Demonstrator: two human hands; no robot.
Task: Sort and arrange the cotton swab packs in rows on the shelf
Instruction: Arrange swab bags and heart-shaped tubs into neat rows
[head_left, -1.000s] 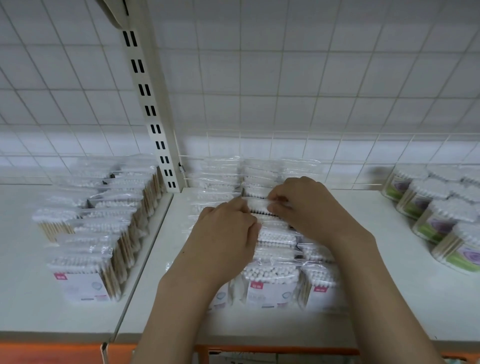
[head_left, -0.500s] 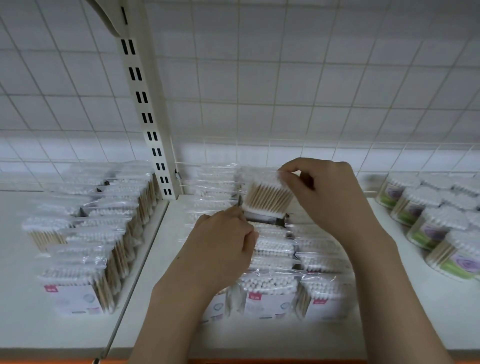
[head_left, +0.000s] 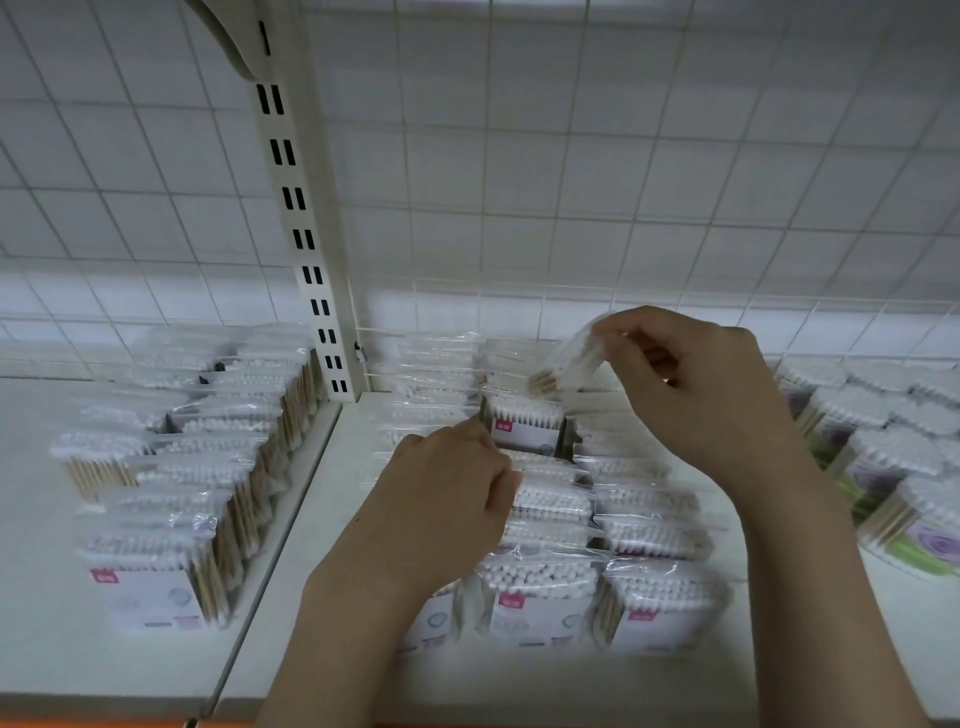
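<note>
Right hand (head_left: 696, 384) pinches 1 crinkly clear pack (head_left: 569, 364) of wooden-stemmed swabs aloft; left hand (head_left: 447, 499), fingers curled, presses into the 3 rows (head_left: 550, 504) on the shelf (head_left: 322, 519).

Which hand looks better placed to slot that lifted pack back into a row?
The right hand: it already pinches the lifted pack above the rows. The left hand is low on the middle row, seemingly holding packs there.
</note>
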